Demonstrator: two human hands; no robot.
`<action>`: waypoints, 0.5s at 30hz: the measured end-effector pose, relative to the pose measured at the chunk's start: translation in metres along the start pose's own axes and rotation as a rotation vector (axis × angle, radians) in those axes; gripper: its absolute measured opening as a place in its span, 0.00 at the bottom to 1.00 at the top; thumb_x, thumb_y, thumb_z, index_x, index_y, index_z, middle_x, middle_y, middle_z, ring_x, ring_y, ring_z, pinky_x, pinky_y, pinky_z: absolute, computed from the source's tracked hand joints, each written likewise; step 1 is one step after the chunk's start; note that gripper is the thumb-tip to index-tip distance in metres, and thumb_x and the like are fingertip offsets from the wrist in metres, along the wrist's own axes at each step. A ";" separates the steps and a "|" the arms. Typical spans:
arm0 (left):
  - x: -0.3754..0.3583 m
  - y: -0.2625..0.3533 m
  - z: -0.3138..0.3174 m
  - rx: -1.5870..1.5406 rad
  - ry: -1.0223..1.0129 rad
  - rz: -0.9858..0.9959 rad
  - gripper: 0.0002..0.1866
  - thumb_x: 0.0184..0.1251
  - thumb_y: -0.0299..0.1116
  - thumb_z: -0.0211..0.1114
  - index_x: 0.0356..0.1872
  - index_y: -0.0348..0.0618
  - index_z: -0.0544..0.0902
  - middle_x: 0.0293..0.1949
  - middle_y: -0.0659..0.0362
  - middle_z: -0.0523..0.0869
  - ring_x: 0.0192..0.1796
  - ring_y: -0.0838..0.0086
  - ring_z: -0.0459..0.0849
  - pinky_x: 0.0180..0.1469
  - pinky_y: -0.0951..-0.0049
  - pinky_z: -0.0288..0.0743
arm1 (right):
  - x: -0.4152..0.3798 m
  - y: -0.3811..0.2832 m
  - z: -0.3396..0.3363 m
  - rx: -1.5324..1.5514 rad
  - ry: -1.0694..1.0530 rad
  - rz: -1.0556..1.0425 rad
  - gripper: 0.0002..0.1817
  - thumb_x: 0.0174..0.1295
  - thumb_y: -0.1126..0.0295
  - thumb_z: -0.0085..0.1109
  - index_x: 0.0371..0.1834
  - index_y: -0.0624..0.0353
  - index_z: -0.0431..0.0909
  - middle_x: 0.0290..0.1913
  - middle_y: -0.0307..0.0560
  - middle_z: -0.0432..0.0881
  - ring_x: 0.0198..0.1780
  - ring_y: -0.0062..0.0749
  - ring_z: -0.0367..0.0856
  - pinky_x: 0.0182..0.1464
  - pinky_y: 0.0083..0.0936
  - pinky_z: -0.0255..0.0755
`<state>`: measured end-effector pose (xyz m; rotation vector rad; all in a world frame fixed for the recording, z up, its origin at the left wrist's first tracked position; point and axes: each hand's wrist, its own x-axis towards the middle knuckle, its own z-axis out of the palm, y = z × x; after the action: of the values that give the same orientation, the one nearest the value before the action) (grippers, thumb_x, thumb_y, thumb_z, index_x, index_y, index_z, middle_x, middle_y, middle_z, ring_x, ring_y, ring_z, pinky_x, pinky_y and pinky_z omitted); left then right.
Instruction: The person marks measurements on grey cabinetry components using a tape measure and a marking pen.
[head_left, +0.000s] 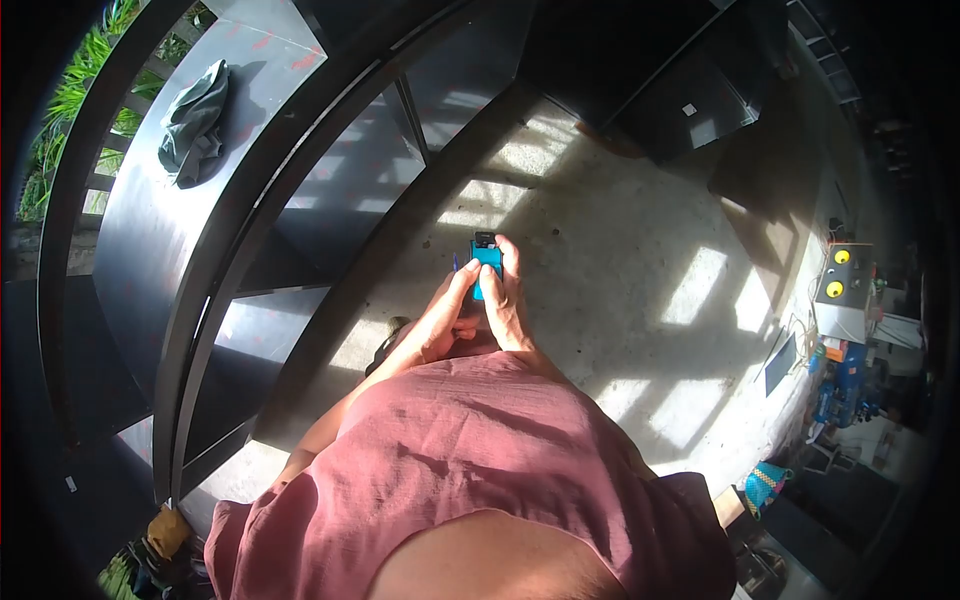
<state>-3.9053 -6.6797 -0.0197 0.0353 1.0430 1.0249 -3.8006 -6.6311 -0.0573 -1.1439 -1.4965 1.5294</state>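
Observation:
Both hands are together in front of my body, above the concrete floor. Between them is a small bright blue, box-shaped thing (487,258) with a black end piece (486,240) at its far side. My left hand (446,308) is closed on its left side, thumb on the blue face. My right hand (505,300) wraps its right side, with the thumb on the blue face too and a finger reaching up beside the black end. A thin blue-violet stick-like thing (455,262) pokes out just left of the left thumb. The underside of the blue thing is hidden by my fingers.
Long dark metal beams (270,205) curve along the left. A crumpled grey-green cloth (195,125) lies on a metal sheet (130,230) there. Dark panels (690,105) stand at the far side. On the right are a box with yellow circles (842,275), cables and a teal patterned bag (766,486).

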 end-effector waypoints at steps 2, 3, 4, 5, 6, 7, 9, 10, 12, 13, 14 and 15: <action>0.016 -0.001 0.024 0.027 0.012 0.060 0.24 0.65 0.58 0.56 0.49 0.50 0.70 0.26 0.69 0.68 0.16 0.88 0.54 0.19 0.83 0.48 | 0.013 -0.007 -0.027 0.018 -0.014 -0.007 0.31 0.67 0.53 0.49 0.66 0.62 0.57 0.55 0.60 0.71 0.53 0.44 0.73 0.55 0.35 0.68; 0.024 -0.002 0.034 0.054 0.019 0.117 0.26 0.65 0.58 0.57 0.53 0.49 0.69 0.26 0.69 0.68 0.16 0.88 0.55 0.19 0.83 0.48 | 0.021 -0.011 -0.040 -0.013 -0.018 -0.092 0.31 0.67 0.54 0.50 0.66 0.62 0.56 0.55 0.60 0.71 0.54 0.44 0.73 0.57 0.36 0.68; 0.033 -0.003 0.043 0.060 0.018 0.117 0.26 0.65 0.58 0.57 0.53 0.49 0.69 0.26 0.69 0.68 0.16 0.88 0.55 0.19 0.83 0.48 | 0.028 -0.014 -0.051 -0.045 -0.019 -0.177 0.31 0.66 0.54 0.50 0.66 0.61 0.56 0.56 0.60 0.71 0.55 0.45 0.72 0.58 0.36 0.67; 0.044 -0.006 0.050 0.047 -0.001 0.138 0.29 0.64 0.58 0.57 0.56 0.48 0.67 0.26 0.68 0.69 0.16 0.88 0.56 0.18 0.83 0.49 | 0.035 -0.018 -0.062 -0.042 -0.011 -0.182 0.31 0.66 0.54 0.50 0.66 0.61 0.56 0.56 0.60 0.71 0.55 0.45 0.72 0.58 0.36 0.67; 0.055 -0.010 0.058 0.035 -0.022 0.157 0.31 0.64 0.58 0.58 0.59 0.48 0.65 0.27 0.67 0.69 0.17 0.88 0.57 0.18 0.83 0.50 | 0.040 -0.021 -0.073 -0.004 -0.008 -0.202 0.31 0.66 0.55 0.51 0.66 0.61 0.54 0.56 0.59 0.71 0.56 0.45 0.72 0.59 0.37 0.67; 0.067 -0.015 0.065 0.044 -0.031 0.152 0.31 0.64 0.58 0.58 0.59 0.48 0.65 0.27 0.67 0.69 0.17 0.88 0.57 0.18 0.83 0.50 | 0.044 -0.022 -0.085 0.031 -0.003 -0.220 0.32 0.65 0.56 0.53 0.66 0.60 0.53 0.57 0.59 0.71 0.57 0.45 0.71 0.60 0.38 0.66; 0.093 -0.023 0.082 0.106 -0.039 0.310 0.35 0.63 0.57 0.60 0.64 0.48 0.61 0.28 0.65 0.70 0.18 0.87 0.59 0.18 0.83 0.51 | 0.053 -0.013 -0.111 0.026 -0.012 -0.235 0.33 0.65 0.57 0.54 0.66 0.60 0.52 0.58 0.59 0.70 0.59 0.44 0.71 0.62 0.38 0.65; 0.104 -0.026 0.092 0.113 -0.053 0.309 0.35 0.63 0.57 0.60 0.64 0.48 0.61 0.28 0.65 0.70 0.18 0.87 0.59 0.18 0.83 0.51 | 0.058 -0.011 -0.123 0.032 0.000 -0.282 0.32 0.65 0.57 0.54 0.66 0.61 0.52 0.58 0.59 0.70 0.59 0.44 0.70 0.63 0.38 0.65; 0.120 -0.032 0.110 0.156 -0.061 0.344 0.36 0.62 0.55 0.61 0.65 0.48 0.59 0.29 0.64 0.70 0.18 0.87 0.59 0.18 0.83 0.52 | 0.065 -0.004 -0.149 0.042 -0.001 -0.321 0.33 0.65 0.57 0.53 0.67 0.61 0.51 0.61 0.59 0.68 0.62 0.45 0.69 0.64 0.37 0.63; 0.124 -0.034 0.119 0.165 -0.073 0.340 0.36 0.62 0.55 0.61 0.65 0.48 0.59 0.29 0.64 0.70 0.18 0.87 0.59 0.18 0.83 0.52 | 0.064 -0.002 -0.160 0.040 0.014 -0.324 0.33 0.65 0.57 0.53 0.67 0.61 0.51 0.61 0.59 0.68 0.62 0.45 0.69 0.64 0.37 0.63; 0.126 -0.034 0.130 0.190 -0.052 0.321 0.36 0.63 0.54 0.61 0.66 0.48 0.59 0.29 0.64 0.70 0.19 0.86 0.60 0.18 0.83 0.52 | 0.064 -0.001 -0.171 0.075 0.012 -0.248 0.34 0.66 0.57 0.53 0.68 0.61 0.52 0.62 0.59 0.67 0.63 0.45 0.68 0.65 0.36 0.62; 0.132 -0.029 0.140 0.223 -0.044 0.321 0.36 0.63 0.53 0.62 0.66 0.47 0.58 0.30 0.64 0.70 0.19 0.86 0.60 0.18 0.82 0.53 | 0.069 -0.002 -0.181 0.109 0.014 -0.195 0.34 0.66 0.56 0.53 0.69 0.61 0.52 0.63 0.59 0.66 0.63 0.45 0.67 0.65 0.36 0.62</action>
<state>-3.7699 -6.5425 -0.0483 0.4167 1.1293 1.1845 -3.6579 -6.4999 -0.0531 -0.9163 -1.4515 1.4476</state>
